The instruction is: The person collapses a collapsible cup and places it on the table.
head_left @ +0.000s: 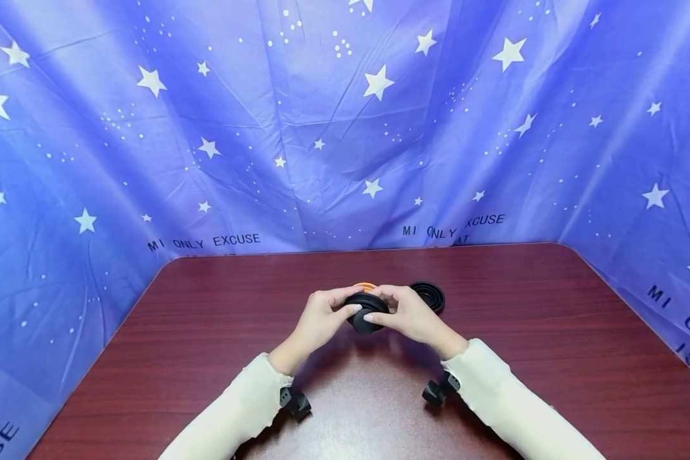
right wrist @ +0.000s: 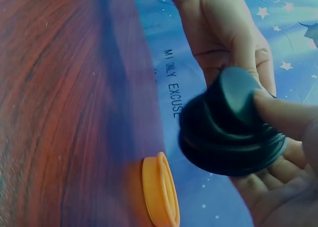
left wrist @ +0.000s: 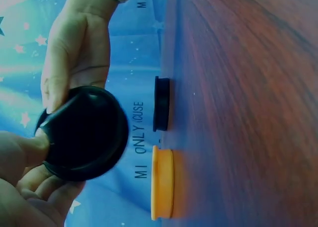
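Observation:
A round black lid (head_left: 365, 322) with a raised, slanted part on its face is held up between both hands above the table. My left hand (head_left: 317, 321) grips its left side, thumb on the face and fingers behind the rim. From the other side my right hand (head_left: 416, 316) holds it the same way, its thumb (right wrist: 285, 113) pressing beside the raised part. Behind the lid, an orange flat round piece (left wrist: 162, 183) with a flared rim sits on the table, mostly hidden in the head view. A black ringed round piece (head_left: 430, 296) lies just beyond my right hand.
The dark red wooden table (head_left: 207, 332) reaches back to a blue curtain (head_left: 322, 128) printed with stars and lettering. Black wrist camera mounts (head_left: 295, 402) hang below both sleeves, close over the tabletop.

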Demonstrator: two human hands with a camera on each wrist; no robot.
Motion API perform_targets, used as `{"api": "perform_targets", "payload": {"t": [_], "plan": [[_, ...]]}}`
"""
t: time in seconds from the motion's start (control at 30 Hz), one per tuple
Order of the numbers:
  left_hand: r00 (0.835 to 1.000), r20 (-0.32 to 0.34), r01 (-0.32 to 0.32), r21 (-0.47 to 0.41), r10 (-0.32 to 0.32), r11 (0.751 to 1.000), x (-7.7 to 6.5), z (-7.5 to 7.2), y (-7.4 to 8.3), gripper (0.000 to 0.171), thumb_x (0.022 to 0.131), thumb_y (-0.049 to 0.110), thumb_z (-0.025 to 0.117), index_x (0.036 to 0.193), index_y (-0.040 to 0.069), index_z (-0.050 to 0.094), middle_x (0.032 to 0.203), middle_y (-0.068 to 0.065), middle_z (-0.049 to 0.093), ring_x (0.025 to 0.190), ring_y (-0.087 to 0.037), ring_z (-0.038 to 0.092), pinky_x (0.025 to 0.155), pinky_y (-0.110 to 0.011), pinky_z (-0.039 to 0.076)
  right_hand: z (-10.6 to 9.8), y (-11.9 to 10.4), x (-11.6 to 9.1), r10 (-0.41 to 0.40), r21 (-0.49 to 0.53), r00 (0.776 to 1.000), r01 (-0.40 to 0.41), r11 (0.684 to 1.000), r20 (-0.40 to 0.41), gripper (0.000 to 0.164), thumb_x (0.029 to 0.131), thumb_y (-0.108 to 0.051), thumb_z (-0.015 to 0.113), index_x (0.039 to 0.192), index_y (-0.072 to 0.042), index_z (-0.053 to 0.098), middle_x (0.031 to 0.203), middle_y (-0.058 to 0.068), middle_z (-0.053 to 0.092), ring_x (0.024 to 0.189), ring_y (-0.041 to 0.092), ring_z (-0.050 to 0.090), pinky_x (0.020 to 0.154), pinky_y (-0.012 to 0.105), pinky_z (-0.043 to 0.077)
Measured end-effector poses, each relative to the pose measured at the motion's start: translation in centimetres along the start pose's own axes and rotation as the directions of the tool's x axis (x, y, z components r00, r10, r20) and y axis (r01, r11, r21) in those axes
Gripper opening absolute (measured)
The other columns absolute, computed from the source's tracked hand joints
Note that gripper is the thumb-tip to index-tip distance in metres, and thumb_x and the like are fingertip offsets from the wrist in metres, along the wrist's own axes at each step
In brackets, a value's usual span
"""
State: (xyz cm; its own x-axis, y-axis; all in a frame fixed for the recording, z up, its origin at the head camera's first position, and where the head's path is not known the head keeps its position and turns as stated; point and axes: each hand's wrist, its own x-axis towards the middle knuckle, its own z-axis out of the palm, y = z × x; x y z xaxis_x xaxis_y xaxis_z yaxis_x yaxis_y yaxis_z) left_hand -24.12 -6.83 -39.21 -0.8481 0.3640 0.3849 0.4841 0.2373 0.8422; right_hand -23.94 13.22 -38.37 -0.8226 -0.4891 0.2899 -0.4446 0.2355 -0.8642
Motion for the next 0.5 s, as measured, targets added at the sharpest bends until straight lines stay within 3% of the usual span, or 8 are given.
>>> {"api": "perform_targets", "payload": {"t": [0.1, 0.2, 0.37, 0.5], "plan": [[1.0, 0.008, -0.022, 0.05, 0.021, 0.999, -0.14, 0.21, 0.02, 0.034, 0.085, 0.003, 0.067, 0.119, -0.002, 0.064, 0.112, -0.013, 0.067, 0.095, -0.019, 0.066, 0.076, -0.022, 0.053, -0.08, 0.05, -0.09, 0.005, -0.025, 1.0, -0.004, 1.0, 0.028, 0.023, 0.084, -0.007, 0.07, 0.103, 0.004, 0.064, 0.093, 0.013, 0.068, 0.081, 0.01, 0.063, 0.07, 0.023, 0.052], [1.0, 0.008, -0.028, 0.032, 0.028, 0.999, -0.12, 0.26, 0.01, 0.034, 0.085, 0.005, 0.068, 0.118, 0.0, 0.065, 0.11, -0.013, 0.068, 0.092, -0.018, 0.066, 0.076, -0.023, 0.054, -0.15, 0.16, -0.08, 0.008, -0.026, 1.0, -0.007, 1.0, 0.026, 0.02, 0.084, -0.005, 0.069, 0.101, 0.004, 0.064, 0.092, 0.013, 0.068, 0.08, 0.009, 0.063, 0.07, 0.023, 0.052], [1.0, 0.015, -0.014, -0.097, 0.015, 0.995, 0.01, -0.02, 0.08, 0.034, 0.088, 0.011, 0.067, 0.121, 0.004, 0.064, 0.111, -0.012, 0.067, 0.091, -0.016, 0.066, 0.077, -0.025, 0.054, -0.04, 0.14, -0.01, 0.002, 0.038, 1.0, -0.001, 0.999, -0.01, 0.017, 0.085, -0.004, 0.068, 0.099, 0.003, 0.063, 0.091, 0.013, 0.068, 0.08, 0.011, 0.064, 0.069, 0.024, 0.052], [0.997, 0.067, -0.009, -0.228, 0.025, 0.974, 0.05, -0.44, 0.38, 0.039, 0.091, 0.011, 0.062, 0.129, 0.003, 0.056, 0.116, -0.017, 0.064, 0.095, -0.014, 0.064, 0.079, -0.027, 0.054, -0.03, -0.25, 0.05, -0.016, 0.142, 0.998, 0.024, 0.99, -0.061, 0.019, 0.085, -0.001, 0.067, 0.102, 0.006, 0.061, 0.094, 0.016, 0.066, 0.084, 0.012, 0.065, 0.07, 0.026, 0.054]]}}
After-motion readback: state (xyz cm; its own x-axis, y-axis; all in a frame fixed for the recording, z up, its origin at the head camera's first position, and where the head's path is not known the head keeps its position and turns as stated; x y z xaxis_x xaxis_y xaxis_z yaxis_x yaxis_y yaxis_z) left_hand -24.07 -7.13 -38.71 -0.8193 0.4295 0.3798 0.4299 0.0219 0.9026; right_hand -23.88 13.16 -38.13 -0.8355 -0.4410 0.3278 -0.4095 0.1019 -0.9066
